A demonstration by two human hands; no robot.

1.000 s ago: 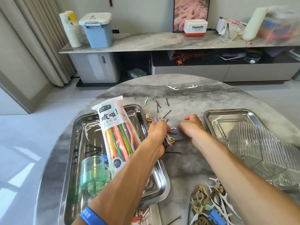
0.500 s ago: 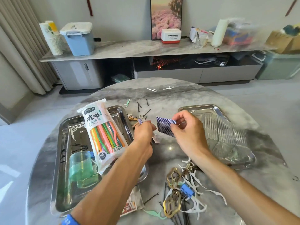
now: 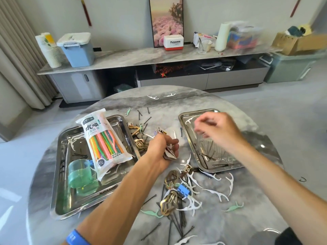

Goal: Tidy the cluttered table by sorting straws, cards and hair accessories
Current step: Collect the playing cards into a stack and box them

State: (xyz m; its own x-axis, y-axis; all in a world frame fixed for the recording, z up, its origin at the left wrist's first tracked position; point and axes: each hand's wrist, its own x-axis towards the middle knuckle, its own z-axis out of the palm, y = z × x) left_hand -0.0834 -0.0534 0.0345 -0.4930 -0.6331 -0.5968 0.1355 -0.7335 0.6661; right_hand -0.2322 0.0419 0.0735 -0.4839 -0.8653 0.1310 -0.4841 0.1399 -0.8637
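1. Looking down from the head camera, I see a round marble table with two steel trays and a scatter of small items.
2. My left hand sits between the trays, fingers curled round a small stack of playing cards; card edges show above and below the fist.
3. My right hand hovers over the right tray. It is blurred by motion, so I cannot tell whether its fingers are pinching something or loose.
4. In the right tray lies a clear ribbed plastic piece with a few dark bobby pins beside it.
5. The left tray holds a bag of coloured straws, lying at a slant across its far half, and a translucent green cup on its side just beside the bag's near end.
6. Between the trays at the far side, gold hair clips lie touching the left tray's rim.
7. Nearer me, more gold hair clips, a blue clip, white floss picks and black bobby pins lie tangled in one heap on the bare marble.
8. A blue wristband circles my left wrist.
9. Beyond the table, a long marble-topped cabinet carries a blue lidded bin.
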